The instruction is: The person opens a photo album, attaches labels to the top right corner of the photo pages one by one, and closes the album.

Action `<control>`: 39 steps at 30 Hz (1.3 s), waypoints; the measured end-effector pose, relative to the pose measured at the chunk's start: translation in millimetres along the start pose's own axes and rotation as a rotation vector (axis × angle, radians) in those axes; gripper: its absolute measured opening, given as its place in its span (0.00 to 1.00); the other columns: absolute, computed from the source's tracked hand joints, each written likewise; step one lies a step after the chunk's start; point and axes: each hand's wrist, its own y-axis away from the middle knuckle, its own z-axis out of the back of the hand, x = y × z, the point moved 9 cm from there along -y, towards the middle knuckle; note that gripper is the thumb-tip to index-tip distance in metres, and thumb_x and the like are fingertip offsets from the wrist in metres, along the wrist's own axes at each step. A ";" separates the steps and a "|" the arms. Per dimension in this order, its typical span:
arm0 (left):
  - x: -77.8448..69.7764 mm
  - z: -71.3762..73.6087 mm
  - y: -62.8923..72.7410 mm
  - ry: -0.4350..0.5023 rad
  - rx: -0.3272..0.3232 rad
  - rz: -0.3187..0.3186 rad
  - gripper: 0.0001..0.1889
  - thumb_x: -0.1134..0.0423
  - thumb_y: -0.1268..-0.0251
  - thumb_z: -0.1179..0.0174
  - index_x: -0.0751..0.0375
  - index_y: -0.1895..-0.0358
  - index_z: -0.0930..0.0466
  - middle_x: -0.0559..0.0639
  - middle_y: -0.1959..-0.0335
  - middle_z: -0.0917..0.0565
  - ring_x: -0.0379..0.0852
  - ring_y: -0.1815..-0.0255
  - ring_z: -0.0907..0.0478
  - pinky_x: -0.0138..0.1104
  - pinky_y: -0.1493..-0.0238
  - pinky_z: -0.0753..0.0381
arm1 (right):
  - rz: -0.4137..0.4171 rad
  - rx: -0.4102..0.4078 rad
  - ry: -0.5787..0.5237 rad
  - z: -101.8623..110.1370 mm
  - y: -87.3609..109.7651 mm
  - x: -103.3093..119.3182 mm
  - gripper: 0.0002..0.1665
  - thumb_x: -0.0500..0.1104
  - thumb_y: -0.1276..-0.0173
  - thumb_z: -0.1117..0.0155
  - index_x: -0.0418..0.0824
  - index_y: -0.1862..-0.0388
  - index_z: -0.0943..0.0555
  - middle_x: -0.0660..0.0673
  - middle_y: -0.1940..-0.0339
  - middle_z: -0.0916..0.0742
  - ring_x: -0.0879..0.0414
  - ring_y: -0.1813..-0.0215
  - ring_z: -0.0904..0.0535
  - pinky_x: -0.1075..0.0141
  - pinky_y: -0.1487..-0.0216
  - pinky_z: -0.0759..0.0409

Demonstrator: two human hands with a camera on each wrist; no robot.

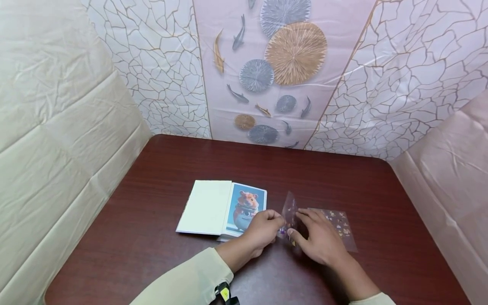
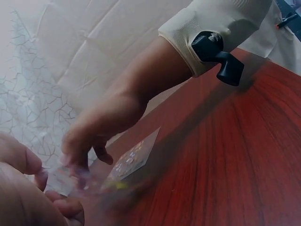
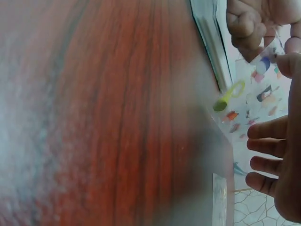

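A clear sticker sheet [image 1: 289, 214] with small coloured pictures stands tilted up between the two hands. My left hand [image 1: 262, 231] pinches its near left edge between thumb and fingers. My right hand [image 1: 319, 237] is at the sheet's right side, its fairly straight fingers spread along it and the thumb near the left hand's grip. In the right wrist view, a yellow-green picture [image 3: 228, 96] shows on the sheet [image 3: 263, 96], beside the right hand's fingers [image 3: 267, 134]. The left wrist view shows the sheet blurred, partly hidden by the left hand [image 2: 28, 188].
An open album [image 1: 203, 207] lies left of the hands, with a hamster picture [image 1: 245, 205] on its right page. Another clear sticker sheet [image 1: 345, 226] lies flat on the brown table [image 1: 152, 254], partly behind the right hand. Patterned cloth [image 1: 259, 114] hangs behind the table.
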 end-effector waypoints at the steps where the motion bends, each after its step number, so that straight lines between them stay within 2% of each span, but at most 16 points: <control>1: -0.1 0.6 0.3 0.016 0.008 -0.009 0.06 0.64 0.32 0.41 0.60 0.69 0.21 0.46 0.78 0.26 0.41 0.81 0.31 0.32 0.78 0.29 | 0.002 -0.014 -0.009 2.3 0.0 1.3 0.39 0.64 0.28 0.38 0.33 0.35 0.21 0.38 0.33 0.20 0.38 0.29 0.30 0.40 0.31 0.31; 5: 1.9 1.0 2.9 0.167 0.075 -0.022 0.06 0.67 0.30 0.44 0.63 0.68 0.23 0.51 0.63 0.14 0.42 0.71 0.20 0.34 0.70 0.17 | 0.011 -0.070 -0.041 11.4 1.3 7.3 0.35 0.60 0.28 0.36 0.35 0.35 0.20 0.39 0.34 0.19 0.41 0.31 0.28 0.40 0.34 0.28; 8: 2.4 -0.7 6.2 0.291 0.148 -0.013 0.06 0.68 0.30 0.45 0.63 0.68 0.26 0.59 0.52 0.12 0.45 0.58 0.15 0.37 0.61 0.13 | 0.028 -0.125 -0.064 18.7 2.7 13.1 0.31 0.57 0.29 0.33 0.37 0.38 0.18 0.41 0.36 0.18 0.42 0.33 0.26 0.41 0.36 0.26; 11: 0.5 -1.1 9.4 0.370 0.210 -0.015 0.07 0.69 0.29 0.45 0.62 0.69 0.27 0.62 0.48 0.14 0.50 0.48 0.16 0.39 0.54 0.14 | 0.067 -0.191 -0.083 26.2 3.7 20.4 0.27 0.54 0.32 0.30 0.37 0.42 0.16 0.42 0.39 0.16 0.43 0.35 0.24 0.42 0.38 0.24; 17: -4.1 -0.3 14.1 0.487 0.296 -0.026 0.08 0.73 0.28 0.48 0.60 0.67 0.30 0.66 0.44 0.16 0.52 0.45 0.17 0.37 0.50 0.15 | 0.114 -0.267 -0.128 35.6 5.2 31.2 0.24 0.51 0.35 0.26 0.39 0.45 0.15 0.45 0.42 0.14 0.45 0.37 0.23 0.46 0.38 0.24; 22: -6.6 -1.6 16.0 0.512 0.338 -0.027 0.06 0.74 0.32 0.48 0.59 0.59 0.31 0.64 0.44 0.16 0.46 0.50 0.17 0.33 0.53 0.17 | 0.139 -0.286 -0.144 41.5 6.0 39.0 0.25 0.50 0.38 0.25 0.40 0.45 0.15 0.46 0.43 0.14 0.45 0.38 0.22 0.47 0.37 0.26; 25: -7.0 -1.7 15.9 0.500 0.334 -0.022 0.08 0.71 0.31 0.46 0.63 0.51 0.28 0.61 0.47 0.14 0.44 0.54 0.16 0.34 0.55 0.16 | 0.168 -0.300 -0.146 45.2 6.4 44.9 0.25 0.50 0.39 0.24 0.39 0.46 0.15 0.46 0.44 0.13 0.45 0.38 0.22 0.47 0.36 0.27; 28: -5.5 -1.3 14.6 0.485 0.313 -0.009 0.12 0.68 0.29 0.43 0.67 0.46 0.24 0.58 0.51 0.13 0.44 0.56 0.16 0.33 0.57 0.15 | 0.189 -0.307 -0.139 47.2 6.9 49.7 0.27 0.50 0.41 0.23 0.39 0.46 0.15 0.46 0.45 0.13 0.46 0.39 0.22 0.48 0.37 0.26; 33: -5.0 0.0 13.0 0.449 0.278 -0.024 0.10 0.69 0.28 0.42 0.69 0.49 0.19 0.58 0.55 0.12 0.43 0.59 0.15 0.32 0.59 0.15 | 0.188 -0.307 -0.121 48.0 7.3 53.7 0.28 0.51 0.42 0.22 0.40 0.45 0.15 0.46 0.45 0.13 0.47 0.40 0.21 0.47 0.41 0.22; 39: -3.6 2.5 12.6 0.405 0.253 -0.037 0.07 0.71 0.29 0.42 0.68 0.53 0.18 0.54 0.59 0.13 0.44 0.57 0.16 0.32 0.60 0.16 | 0.202 -0.316 -0.129 48.6 6.9 57.9 0.27 0.51 0.43 0.22 0.40 0.47 0.15 0.46 0.46 0.13 0.47 0.40 0.21 0.47 0.42 0.20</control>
